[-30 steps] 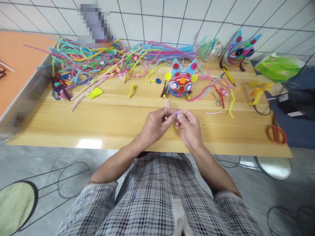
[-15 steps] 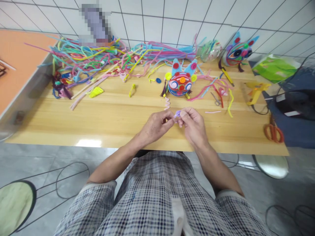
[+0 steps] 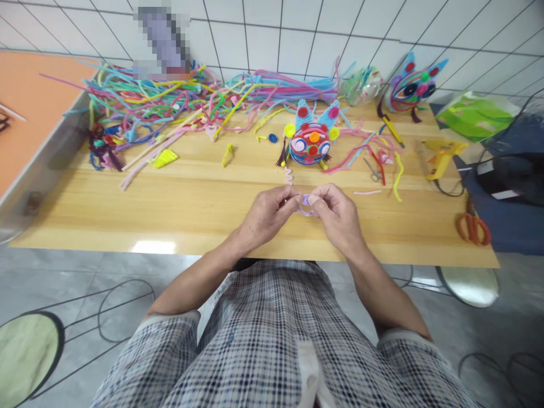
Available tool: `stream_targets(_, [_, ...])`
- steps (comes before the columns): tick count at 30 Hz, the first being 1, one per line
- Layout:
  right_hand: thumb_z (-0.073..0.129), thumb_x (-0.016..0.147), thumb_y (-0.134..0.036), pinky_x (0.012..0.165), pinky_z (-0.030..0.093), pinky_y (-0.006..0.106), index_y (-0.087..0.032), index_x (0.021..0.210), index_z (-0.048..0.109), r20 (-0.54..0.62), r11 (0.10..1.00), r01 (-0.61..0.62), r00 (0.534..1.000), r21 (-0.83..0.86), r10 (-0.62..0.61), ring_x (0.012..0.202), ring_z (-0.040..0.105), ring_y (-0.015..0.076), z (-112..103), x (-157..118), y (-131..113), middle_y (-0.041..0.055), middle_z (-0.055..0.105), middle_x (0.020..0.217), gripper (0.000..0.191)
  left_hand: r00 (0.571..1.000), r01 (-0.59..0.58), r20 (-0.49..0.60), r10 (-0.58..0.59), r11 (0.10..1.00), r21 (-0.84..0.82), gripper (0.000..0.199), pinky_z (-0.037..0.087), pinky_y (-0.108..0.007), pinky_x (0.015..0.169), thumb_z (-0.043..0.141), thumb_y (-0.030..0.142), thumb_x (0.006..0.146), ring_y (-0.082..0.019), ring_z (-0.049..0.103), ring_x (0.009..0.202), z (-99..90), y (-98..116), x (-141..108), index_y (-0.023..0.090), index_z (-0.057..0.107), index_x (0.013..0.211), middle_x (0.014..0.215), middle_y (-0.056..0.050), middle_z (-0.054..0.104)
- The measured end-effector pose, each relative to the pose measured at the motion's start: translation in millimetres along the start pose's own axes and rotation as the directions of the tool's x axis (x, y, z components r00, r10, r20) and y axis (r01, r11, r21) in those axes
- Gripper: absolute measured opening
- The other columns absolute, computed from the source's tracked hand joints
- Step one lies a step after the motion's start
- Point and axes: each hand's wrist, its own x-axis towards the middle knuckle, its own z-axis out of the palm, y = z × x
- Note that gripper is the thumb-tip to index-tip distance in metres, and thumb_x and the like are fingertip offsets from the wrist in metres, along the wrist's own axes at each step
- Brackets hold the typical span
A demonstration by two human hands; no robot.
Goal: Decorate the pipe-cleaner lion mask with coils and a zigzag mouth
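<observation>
Between my fingertips, above the front of the wooden table point(image 3: 204, 221), is a purple pipe cleaner point(image 3: 305, 213) bent into a coil with a loop hanging below. My left hand point(image 3: 272, 212) pinches its left side. From the right, my right hand point(image 3: 335, 212) pinches the same piece with thumb and forefinger. Just beyond the hands sits a colourful animal head point(image 3: 310, 147) with blue ears, red and yellow discs and white coiled eyes. A pink wavy pipe cleaner point(image 3: 288, 176) lies at its lower left.
A heap of pipe cleaners point(image 3: 157, 102) lies along the back left. On the right are small scissors point(image 3: 374, 171), a yellow glue gun point(image 3: 444, 158) and orange-handled scissors point(image 3: 473, 228). A second animal head point(image 3: 412, 90) stands by the wall. One yellow twisted piece point(image 3: 228, 154) lies left of centre.
The purple pipe cleaner now shows an open loop below the fingers, where before it looked bunched up. My hands have shifted slightly, both still pinching it.
</observation>
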Motion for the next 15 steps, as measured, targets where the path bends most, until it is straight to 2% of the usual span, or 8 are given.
stream_targets(4, [0.074,0.095,-0.043,0.064,0.044,0.029,-0.024,0.087,0.064,-0.015,0.998,-0.026,1.0,0.059,0.027,0.065,0.051,0.0125,1,-1,1,-0.0036,0.063,0.074,0.023,0.996,0.056,0.081,-0.042,0.984,-0.167,0.048,0.056,-0.029,0.078,0.07,0.064,0.101,-0.017,0.073,0.081,0.9,-3,1,0.018,0.078,0.09,0.087,-0.006,0.082])
stream_targets(9, [0.072,0.097,-0.045,0.062,0.043,0.029,-0.024,0.089,0.063,-0.026,0.986,-0.049,0.998,0.157,0.054,0.061,0.05,0.0124,8,-3,7,-0.0047,0.06,0.07,0.024,0.996,0.077,0.054,-0.066,0.966,-0.246,0.04,0.054,-0.027,0.073,0.075,0.057,0.099,-0.015,0.07,0.076,6.9,-11,-1,0.018,0.08,0.094,0.089,-0.006,0.083])
stream_targets(11, [0.072,0.097,-0.045,0.061,0.043,0.029,-0.024,0.088,0.063,0.01,0.989,-0.053,0.999,0.138,0.052,0.062,0.051,0.0125,5,-2,8,-0.0044,0.06,0.07,0.024,0.996,0.076,0.05,-0.068,0.979,-0.191,0.034,0.049,-0.025,0.066,0.073,0.05,0.101,-0.013,0.065,0.07,5.7,-12,-1,0.017,0.078,0.092,0.083,-0.004,0.08])
stream_targets(15, [0.074,0.097,-0.041,0.067,0.047,0.03,-0.023,0.093,0.067,0.165,0.999,-0.006,0.986,-0.043,0.013,0.071,0.062,0.015,-10,5,-1,-0.0014,0.071,0.08,0.019,0.996,0.024,0.086,-0.031,0.997,0.075,0.015,0.042,-0.024,0.063,0.071,0.025,0.098,-0.011,0.058,0.065,-2.1,-4,1,0.017,0.075,0.086,0.076,0.0,0.076])
